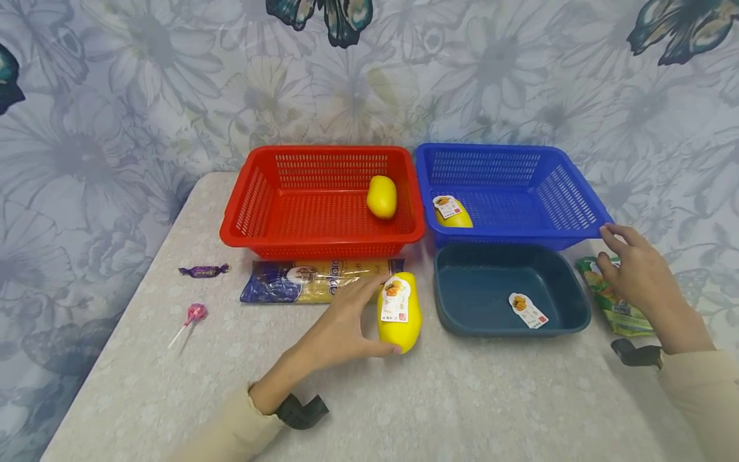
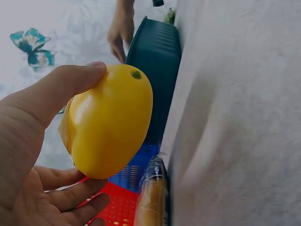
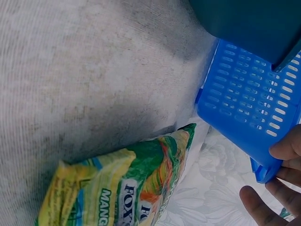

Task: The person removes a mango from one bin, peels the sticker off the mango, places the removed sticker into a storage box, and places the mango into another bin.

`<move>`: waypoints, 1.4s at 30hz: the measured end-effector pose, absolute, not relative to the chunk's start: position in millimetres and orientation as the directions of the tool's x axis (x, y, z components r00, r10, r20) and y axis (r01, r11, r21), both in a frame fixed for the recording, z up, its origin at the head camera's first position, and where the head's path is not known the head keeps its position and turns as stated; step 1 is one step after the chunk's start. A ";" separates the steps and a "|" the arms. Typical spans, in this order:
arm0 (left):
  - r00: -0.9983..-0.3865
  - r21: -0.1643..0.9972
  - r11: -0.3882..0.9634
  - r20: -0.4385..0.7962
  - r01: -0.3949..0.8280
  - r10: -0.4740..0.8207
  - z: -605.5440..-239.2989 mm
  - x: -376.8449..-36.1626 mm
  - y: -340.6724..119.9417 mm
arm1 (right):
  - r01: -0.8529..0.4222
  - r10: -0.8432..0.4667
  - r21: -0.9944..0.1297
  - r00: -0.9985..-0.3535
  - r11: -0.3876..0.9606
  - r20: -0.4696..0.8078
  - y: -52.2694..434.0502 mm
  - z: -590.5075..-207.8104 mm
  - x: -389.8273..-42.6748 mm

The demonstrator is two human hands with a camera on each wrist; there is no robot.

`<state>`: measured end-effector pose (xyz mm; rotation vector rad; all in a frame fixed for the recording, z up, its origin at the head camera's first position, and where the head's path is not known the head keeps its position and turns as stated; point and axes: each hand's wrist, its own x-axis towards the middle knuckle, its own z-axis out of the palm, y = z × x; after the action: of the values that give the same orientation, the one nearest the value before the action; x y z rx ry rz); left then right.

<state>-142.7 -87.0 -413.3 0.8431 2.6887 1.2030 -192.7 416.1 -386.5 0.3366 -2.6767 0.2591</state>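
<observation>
Floral wallpaper with butterflies backs a pale speckled table [image 1: 346, 410] on which a red basket [image 1: 254, 212] and a blue basket [image 1: 571, 199] stand side by side, a dark teal tray [image 1: 568, 301] just in front of the blue one. The left hand [image 1: 340, 330] grips a yellow mango [image 1: 399, 312], thumb and fingers curled round it; the wrist view shows the fruit pinched between thumb on top and fingers below, near the tray's left wall. Whether it rests on the table or is just lifted cannot be told. A second mango [image 1: 382, 196] lies in the red basket, a third [image 1: 453, 213] with a label in the blue one, and a loose label [image 1: 528, 310] lies in the tray. The right hand [image 1: 637, 276] is loosely curled, its fingertips [image 3: 287, 149] touching the blue basket's near right corner, above a green snack bag [image 1: 614, 298]. A pasta pack [image 1: 317, 281] lies before the red basket; a wrapped candy [image 1: 203, 271] and a lollipop [image 1: 193, 316] sit to the left. The mango's skin looks smooth and glossy, so the grip could slip and let it roll off toward the table edge. The right hand's light touch could also nudge the blue basket askew, and a low carry might clip the tray's rim.
</observation>
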 end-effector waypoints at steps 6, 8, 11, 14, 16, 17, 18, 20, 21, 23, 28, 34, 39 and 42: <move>-0.842 0.692 0.554 0.148 0.463 0.519 -421.1 -138.0 -88.0 | -0.267 -0.192 -0.121 -0.883 0.956 0.429 417.4 -383.9 -193.7; -0.843 0.696 0.555 0.138 0.456 0.519 -423.9 -136.0 -88.0 | -0.267 -0.192 -0.121 -0.883 0.956 0.428 417.4 -384.3 -193.7; -0.845 0.700 0.561 0.117 0.443 0.521 -427.7 -133.7 -87.4 | -0.261 -0.186 -0.127 -0.887 0.957 0.422 416.9 -385.6 -192.9; -0.849 0.694 0.574 0.102 0.434 0.519 -430.1 -132.4 -87.8 | -0.261 -0.184 -0.134 -0.889 0.956 0.419 415.5 -386.2 -193.8; -0.852 0.684 0.585 0.102 0.435 0.514 -431.8 -131.9 -88.5 | -0.259 -0.183 -0.144 -0.897 0.955 0.403 415.1 -385.4 -194.5; -0.852 0.679 0.589 0.105 0.438 0.512 -432.8 -131.7 -88.9 | -0.264 -0.187 -0.149 -0.899 0.953 0.397 415.1 -384.7 -194.6; -0.853 0.675 0.592 0.109 0.440 0.510 -433.7 -131.6 -89.1 | -0.259 -0.186 -0.153 -0.908 0.954 0.375 415.4 -383.4 -194.7; -0.855 0.669 0.596 0.116 0.443 0.505 -435.2 -131.4 -89.3 | -0.252 -0.191 -0.152 -0.923 0.956 0.333 415.6 -379.8 -194.5; -0.856 0.668 0.597 0.120 0.445 0.503 -436.0 -131.3 -89.3 | -0.252 -0.195 -0.148 -0.927 0.956 0.320 415.4 -377.8 -194.2; -0.857 0.669 0.596 0.123 0.443 0.500 -437.1 -131.0 -89.2 | -0.275 -0.218 -0.129 -0.915 0.953 0.338 413.4 -374.4 -193.5; -0.861 0.676 0.596 0.115 0.434 0.496 -439.0 -130.5 -89.4 | -0.393 -0.302 -0.080 -0.806 0.916 0.509 390.1 -364.8 -187.9; -0.867 0.682 0.606 0.085 0.410 0.490 -439.4 -130.1 -90.8 | -0.529 -0.404 -0.085 -0.732 0.844 0.549 339.4 -349.7 -176.2; -0.866 0.688 0.599 0.087 0.411 0.493 -440.2 -130.9 -90.5 | -0.662 -0.526 -0.049 -0.636 0.748 0.565 300.3 -347.5 -170.2; -0.862 0.692 0.589 0.096 0.418 0.498 -441.1 -131.1 -89.6 | -0.700 -0.560 -0.045 -0.607 0.713 0.564 279.3 -348.7 -165.2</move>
<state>-131.1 -89.6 -441.1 0.7817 2.7028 1.1348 -165.2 279.3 -348.7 0.9591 -2.3951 0.3560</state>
